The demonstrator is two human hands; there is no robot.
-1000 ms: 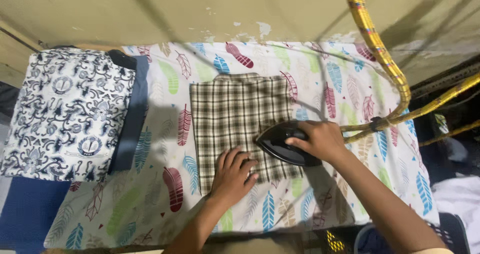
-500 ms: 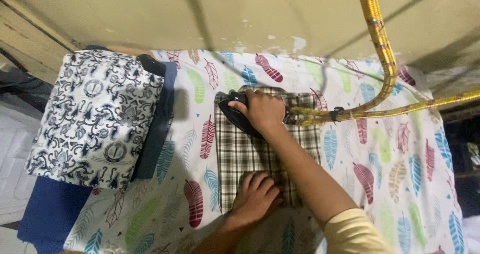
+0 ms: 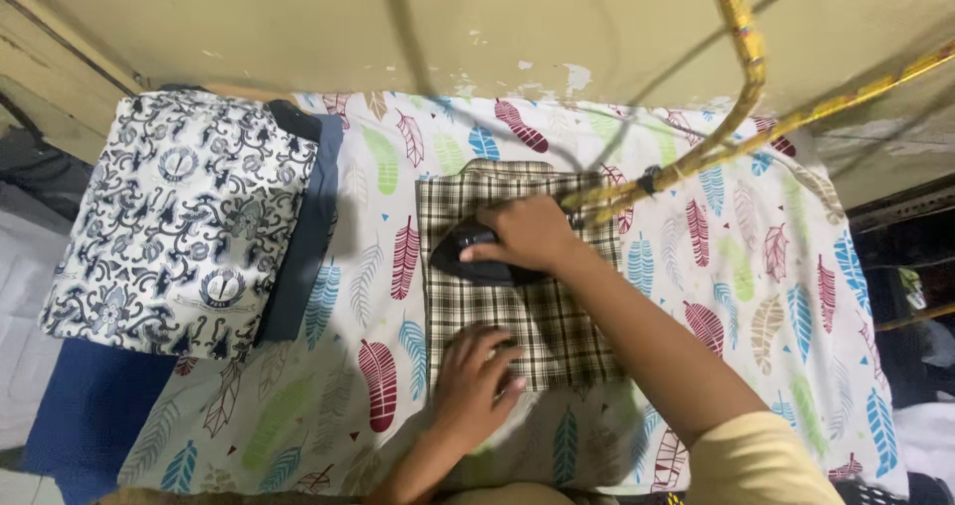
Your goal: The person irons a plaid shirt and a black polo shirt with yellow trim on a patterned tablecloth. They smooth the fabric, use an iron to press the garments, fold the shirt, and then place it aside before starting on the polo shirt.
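Note:
A folded brown-and-cream checked cloth [image 3: 557, 331] lies in the middle of a sheet printed with coloured feathers [image 3: 398, 425]. My right hand [image 3: 527, 231] grips the handle of a black iron [image 3: 468, 261], which rests on the upper left part of the checked cloth. A yellow-wrapped cord [image 3: 741, 97] runs from the iron up to the right. My left hand [image 3: 477, 371] lies flat, fingers spread, on the cloth's lower left edge.
A stack of folded garments [image 3: 174, 226], topped by a white one with a dark blue pattern, sits at the left on a blue cloth [image 3: 90, 405]. A beige wall [image 3: 398, 27] borders the far edge. Dark clutter lies off the right side.
My right hand slid the iron from the cloth's right side up to its top left, then slightly down. My left hand stayed pressed on the cloth's lower edge.

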